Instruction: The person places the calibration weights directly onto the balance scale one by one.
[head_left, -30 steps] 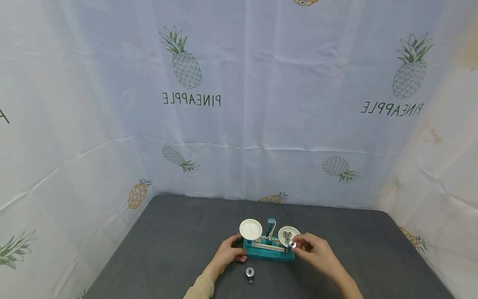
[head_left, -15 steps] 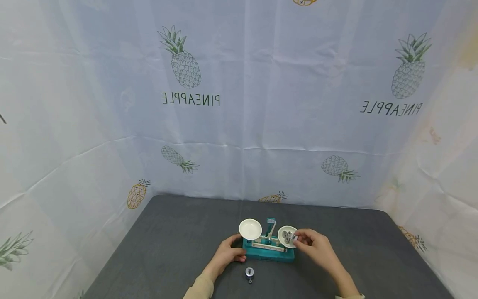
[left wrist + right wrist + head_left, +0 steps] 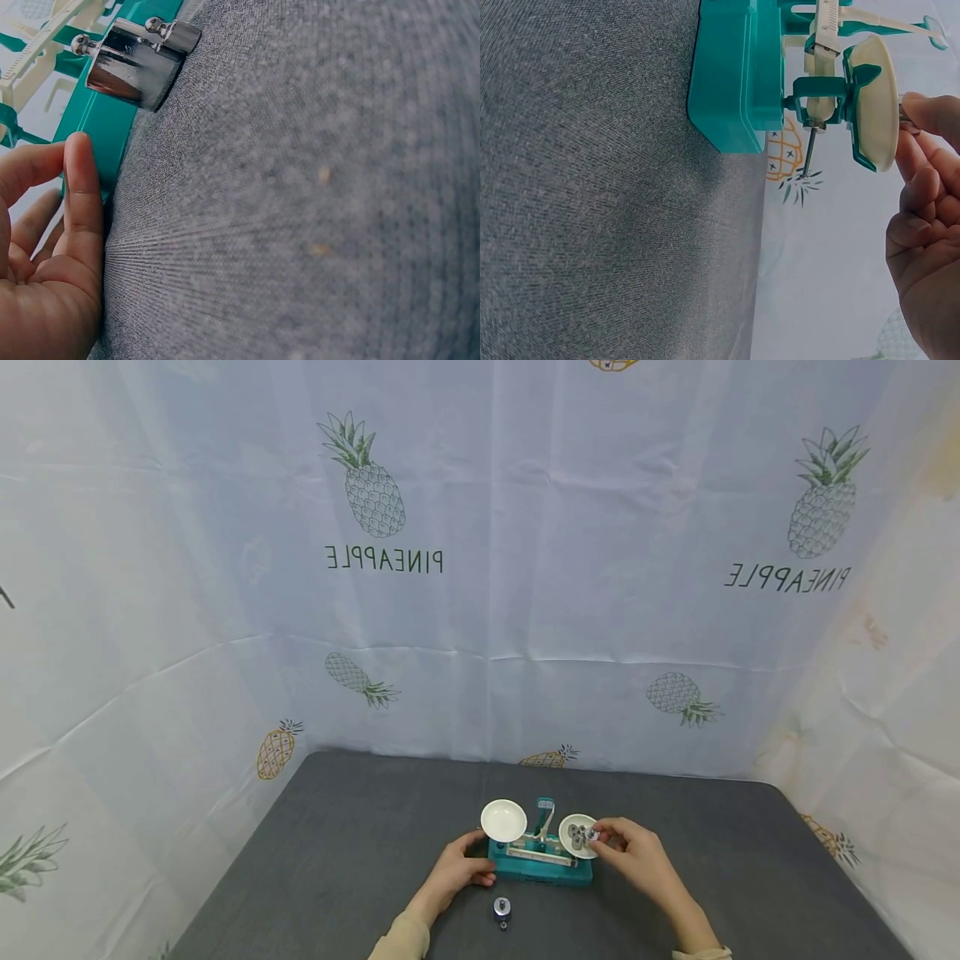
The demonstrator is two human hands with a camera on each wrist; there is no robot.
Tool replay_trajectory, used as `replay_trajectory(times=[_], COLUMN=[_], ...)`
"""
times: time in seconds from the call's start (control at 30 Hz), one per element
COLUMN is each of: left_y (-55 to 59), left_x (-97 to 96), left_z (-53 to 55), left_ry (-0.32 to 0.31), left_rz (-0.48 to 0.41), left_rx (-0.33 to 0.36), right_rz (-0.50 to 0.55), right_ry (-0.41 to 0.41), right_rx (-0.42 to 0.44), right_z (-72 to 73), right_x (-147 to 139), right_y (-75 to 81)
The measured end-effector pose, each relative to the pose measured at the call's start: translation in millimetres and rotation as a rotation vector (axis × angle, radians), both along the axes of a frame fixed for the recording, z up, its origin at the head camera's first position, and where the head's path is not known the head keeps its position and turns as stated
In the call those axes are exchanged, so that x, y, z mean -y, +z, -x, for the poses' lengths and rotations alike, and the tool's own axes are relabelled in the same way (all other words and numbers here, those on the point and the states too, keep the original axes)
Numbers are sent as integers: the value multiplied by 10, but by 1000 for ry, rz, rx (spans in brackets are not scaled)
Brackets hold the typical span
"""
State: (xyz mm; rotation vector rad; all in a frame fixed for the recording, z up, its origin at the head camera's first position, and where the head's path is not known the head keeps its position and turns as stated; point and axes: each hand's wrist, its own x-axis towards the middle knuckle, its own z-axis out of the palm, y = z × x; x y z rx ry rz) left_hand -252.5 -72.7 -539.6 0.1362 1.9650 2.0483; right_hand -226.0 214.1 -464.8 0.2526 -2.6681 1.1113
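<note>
While your right hand (image 3: 633,853) pinches a small, silvery metal weight (image 3: 593,834) between thumb and forefinger, that weight lies at the right side of the round, white pan (image 3: 567,824), lower centre-right of the frame, just left of your fingertips and next to the grey metal weights (image 3: 575,831) grouped there. Its long axis is mostly hidden by your fingers. Your left hand (image 3: 452,870), farther off, grips the left end of the teal plastic balance (image 3: 543,871).
</note>
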Motion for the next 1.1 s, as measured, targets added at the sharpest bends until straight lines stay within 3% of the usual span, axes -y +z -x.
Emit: replay_trajectory(times=[0.7,1.1], left_y=[-20,-51], left_x=[-3,-12], left_z=[7,29], left_ry=[6,8], left_rz=[14,22], left_rx=[1,5], right_rz=[-45,-38], right_ry=[72,91], right_rx=[-30,-3], right_z=[48,60], right_x=[-14,-36], right_y=[-53,-30])
